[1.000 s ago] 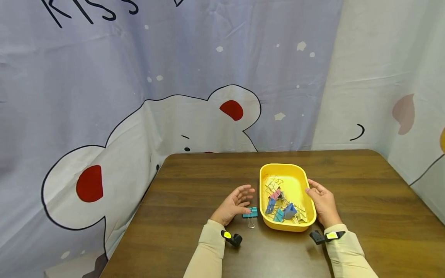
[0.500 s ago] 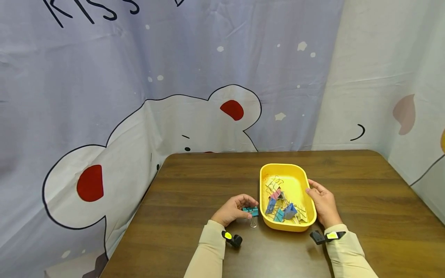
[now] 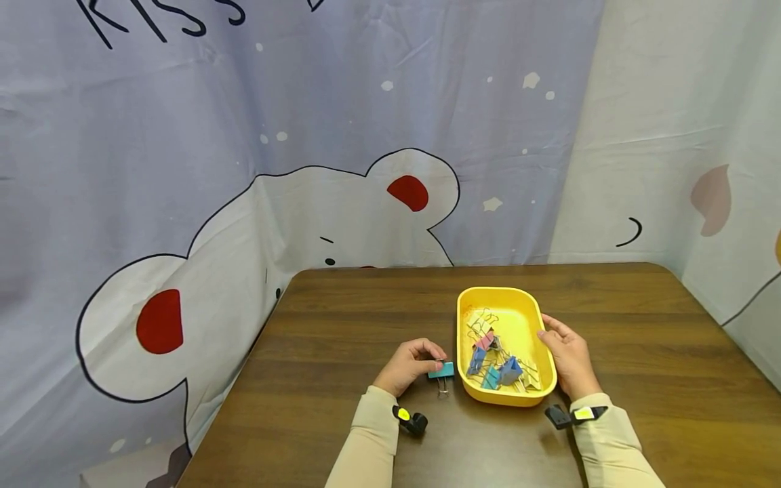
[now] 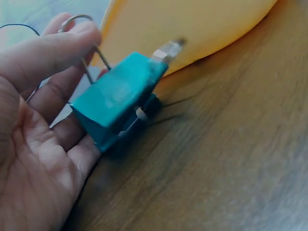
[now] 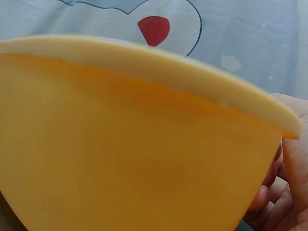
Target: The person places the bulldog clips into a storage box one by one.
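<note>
My left hand point(image 3: 409, 366) pinches a teal binder clip point(image 3: 441, 371) between thumb and fingers, just left of the yellow tray point(image 3: 518, 325). In the left wrist view the thumb and a fingertip grip one wire handle of the teal clip point(image 4: 115, 91). Its other handle points away over the wood. My right hand point(image 3: 569, 356) holds the tray's right side, thumb on the rim and fingers along the outer wall. In the right wrist view the tray wall point(image 5: 144, 154) hides much of that hand point(image 5: 291, 178).
Inside the tray several binder clips lie in a loose pile, among them a pink clip point(image 3: 484, 340), a blue clip point(image 3: 510, 371) and another teal clip point(image 3: 491, 378). The brown wooden table point(image 3: 354, 312) ends at a printed curtain point(image 3: 488, 135) behind.
The left hand's fingers have come down from spread and closed on the teal clip, whose upper handle is now pinched. The right hand and tray stay put.
</note>
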Motion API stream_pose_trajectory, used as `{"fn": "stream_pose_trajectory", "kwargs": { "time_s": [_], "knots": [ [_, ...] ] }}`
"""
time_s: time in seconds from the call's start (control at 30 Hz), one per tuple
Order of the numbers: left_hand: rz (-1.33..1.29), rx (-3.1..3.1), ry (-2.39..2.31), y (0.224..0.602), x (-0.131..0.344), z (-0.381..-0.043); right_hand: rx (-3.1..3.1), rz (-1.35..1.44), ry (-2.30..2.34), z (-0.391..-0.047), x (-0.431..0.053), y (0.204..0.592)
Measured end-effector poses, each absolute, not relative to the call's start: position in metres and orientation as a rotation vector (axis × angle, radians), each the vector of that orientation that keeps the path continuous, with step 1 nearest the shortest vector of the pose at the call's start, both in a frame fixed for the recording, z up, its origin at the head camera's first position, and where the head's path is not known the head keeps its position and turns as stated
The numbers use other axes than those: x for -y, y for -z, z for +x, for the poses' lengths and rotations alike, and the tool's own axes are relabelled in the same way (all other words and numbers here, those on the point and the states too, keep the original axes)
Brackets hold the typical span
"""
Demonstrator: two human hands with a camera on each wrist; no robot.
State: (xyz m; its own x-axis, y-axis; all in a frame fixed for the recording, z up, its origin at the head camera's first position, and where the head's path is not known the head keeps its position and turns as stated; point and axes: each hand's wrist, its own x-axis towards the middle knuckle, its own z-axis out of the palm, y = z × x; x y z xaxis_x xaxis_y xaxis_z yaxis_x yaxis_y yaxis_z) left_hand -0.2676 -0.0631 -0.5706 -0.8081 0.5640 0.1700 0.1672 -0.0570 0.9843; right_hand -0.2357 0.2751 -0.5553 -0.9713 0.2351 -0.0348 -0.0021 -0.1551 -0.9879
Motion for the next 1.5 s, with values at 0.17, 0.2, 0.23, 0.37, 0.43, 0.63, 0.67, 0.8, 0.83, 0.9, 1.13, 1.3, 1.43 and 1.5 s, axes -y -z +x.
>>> {"fn": "stream_pose_trajectory", "kwargs": {
  "time_s": [0.17,0.2,0.23,0.37,0.43,0.63,0.67,0.8,0.83,0.9,1.13,1.3,1.43,1.5],
  "knots": [
    [0.803,-1.911,-2.045,0.574,0.061,-0.27,1.948,-0.278,-2.258,-0.236,-0.278,0.556],
    [0.809,-1.9,-2.063,0.574,0.061,-0.27,1.953,-0.28,-2.254,-0.236,-0.278,0.556],
    [0.808,-1.891,-2.079,0.573,0.061,-0.27,1.952,-0.281,-2.256,-0.237,-0.278,0.556],
    [0.707,-1.805,-2.153,0.567,0.059,-0.268,1.952,-0.274,-2.262,-0.237,-0.279,0.556],
    [0.605,-1.751,-2.19,0.561,0.058,-0.267,1.946,-0.264,-2.271,-0.236,-0.279,0.556],
    [0.269,-1.685,-2.318,0.536,0.052,-0.267,1.92,-0.25,-2.294,-0.235,-0.277,0.555],
    [0.221,-1.69,-2.336,0.533,0.051,-0.267,1.921,-0.251,-2.294,-0.235,-0.276,0.555],
    [0.073,-1.689,-2.379,0.52,0.047,-0.267,1.932,-0.265,-2.279,-0.234,-0.275,0.556],
    [0.058,-1.691,-2.382,0.517,0.045,-0.267,1.932,-0.266,-2.276,-0.234,-0.274,0.556],
    [0.036,-1.709,-2.371,0.509,0.04,-0.268,1.93,-0.264,-2.274,-0.234,-0.274,0.557],
    [0.045,-1.749,-2.347,0.482,0.015,-0.274,1.928,-0.272,-2.276,-0.234,-0.275,0.559],
    [0.021,-1.695,-2.403,0.463,-0.004,-0.279,1.944,-0.263,-2.263,-0.235,-0.274,0.558],
    [0.022,-1.643,-2.436,0.45,-0.018,-0.281,1.949,-0.254,-2.25,-0.236,-0.273,0.557],
    [0.029,-1.627,-2.436,0.444,-0.025,-0.281,1.942,-0.26,-2.248,-0.236,-0.273,0.556]
  ]
}}
